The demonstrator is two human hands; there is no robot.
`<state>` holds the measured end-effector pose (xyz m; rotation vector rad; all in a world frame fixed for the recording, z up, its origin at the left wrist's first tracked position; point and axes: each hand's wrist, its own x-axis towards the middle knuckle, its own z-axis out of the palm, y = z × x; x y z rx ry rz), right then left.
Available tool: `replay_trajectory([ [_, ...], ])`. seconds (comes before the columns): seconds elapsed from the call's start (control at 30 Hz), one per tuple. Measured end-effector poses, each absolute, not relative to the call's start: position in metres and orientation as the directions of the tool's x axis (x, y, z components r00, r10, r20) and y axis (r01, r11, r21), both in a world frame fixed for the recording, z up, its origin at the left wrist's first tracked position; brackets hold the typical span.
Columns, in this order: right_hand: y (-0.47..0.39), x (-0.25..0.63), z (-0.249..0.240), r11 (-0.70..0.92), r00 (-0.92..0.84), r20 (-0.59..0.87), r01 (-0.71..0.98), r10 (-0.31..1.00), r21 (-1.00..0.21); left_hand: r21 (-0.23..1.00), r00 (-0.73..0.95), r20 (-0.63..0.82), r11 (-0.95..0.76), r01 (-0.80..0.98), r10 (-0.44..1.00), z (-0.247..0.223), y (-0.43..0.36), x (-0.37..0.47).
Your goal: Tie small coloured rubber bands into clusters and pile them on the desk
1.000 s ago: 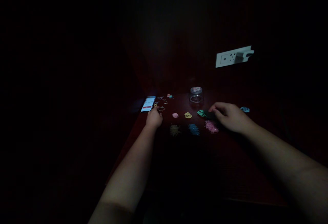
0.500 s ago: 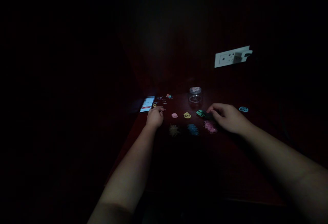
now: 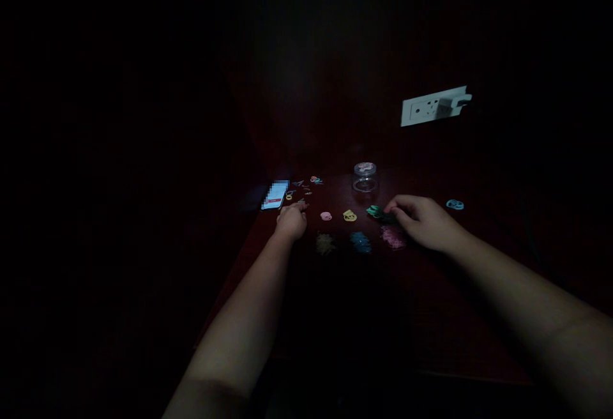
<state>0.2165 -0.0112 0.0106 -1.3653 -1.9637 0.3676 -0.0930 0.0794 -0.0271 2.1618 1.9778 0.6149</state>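
My left hand (image 3: 292, 221) rests on the dark red table beside the phone, its fingers closed near small loose bands (image 3: 289, 197); what they hold, if anything, is too small to tell. My right hand (image 3: 424, 218) is at the right edge of a green pile (image 3: 374, 211), thumb and forefinger brought together in shadow. Between the hands lie a pink pile (image 3: 326, 216) and a yellow pile (image 3: 350, 215). Nearer to me are an olive pile (image 3: 325, 243), a blue pile (image 3: 361, 241) and a darker pink pile (image 3: 393, 237).
A clear lidded jar (image 3: 365, 179) stands behind the piles. The lit phone (image 3: 275, 195) lies at the table's left edge. Light blue bands (image 3: 454, 204) lie right of my right hand. A white wall socket (image 3: 433, 106) holds a plug. Surroundings are very dark.
My left hand has shifted slightly right, uncovering a bit more of the small bands by its fingertips. My right hand has moved slightly left, toward the green pile.
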Motion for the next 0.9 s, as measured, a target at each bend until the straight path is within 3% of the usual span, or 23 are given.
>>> replay_trajectory([
  [0.6, -0.017, 0.211, 0.018, 0.393, -0.197, 0.392, 0.761, 0.898, -0.517, 0.533, -0.035, 0.256, -0.111, 0.839, 0.966, -0.018, 0.080, -0.095],
  [0.9, -0.017, 0.211, 0.017, 0.423, -0.202, 0.424, 0.736, 0.883, -0.529, 0.496, -0.101, 0.206, -0.014, 0.868, 0.973, -0.023, 0.081, -0.099],
])
